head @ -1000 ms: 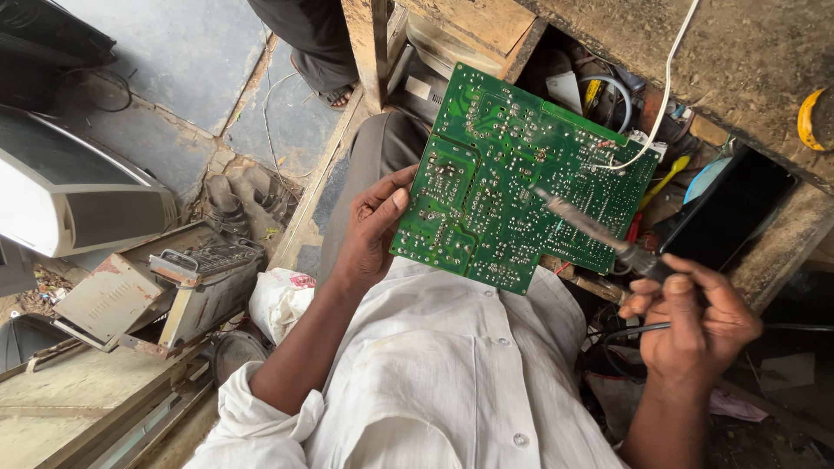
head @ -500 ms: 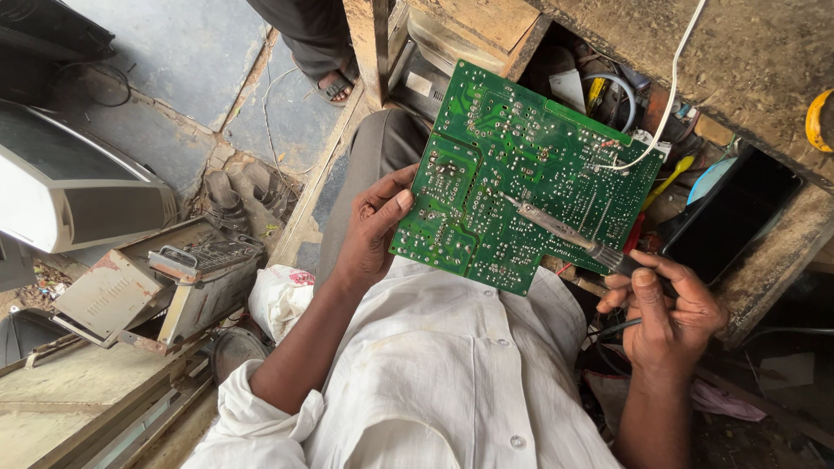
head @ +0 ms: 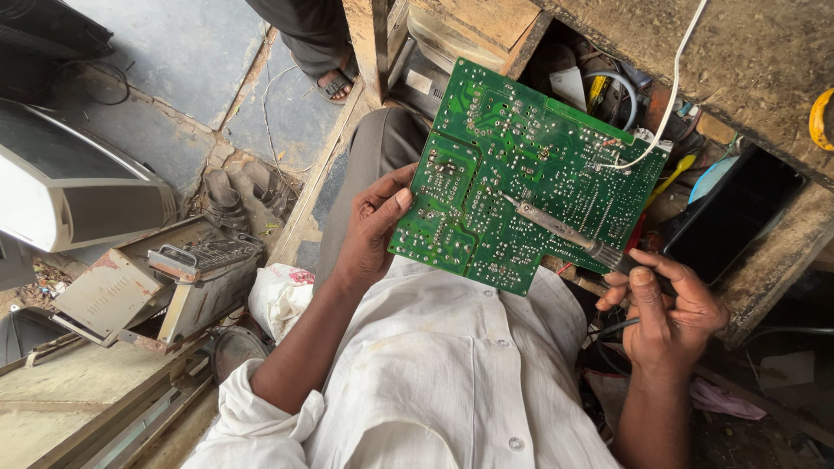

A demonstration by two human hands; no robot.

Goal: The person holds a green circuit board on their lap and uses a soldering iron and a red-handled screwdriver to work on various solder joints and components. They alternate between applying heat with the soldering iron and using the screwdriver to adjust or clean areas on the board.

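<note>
Open room left of the circuit board (head: 521, 174); a white wire (head: 669, 95) and cluttered shelf (head: 738, 208) crowd its right

Grey stone-slab floor (head: 165, 52), rough wooden bench (head: 756, 52), daylight.

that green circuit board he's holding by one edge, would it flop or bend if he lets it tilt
The green circuit board probably stays stiff: the left hand grips only one edge, yet it lies flat, unsagging. It seems light for its size. The solder points look delicate, and the white wire might tug if it tilts.

Electronics repair workshop: gutted casings (head: 165, 287), cluttered workbench (head: 747, 52)
</note>
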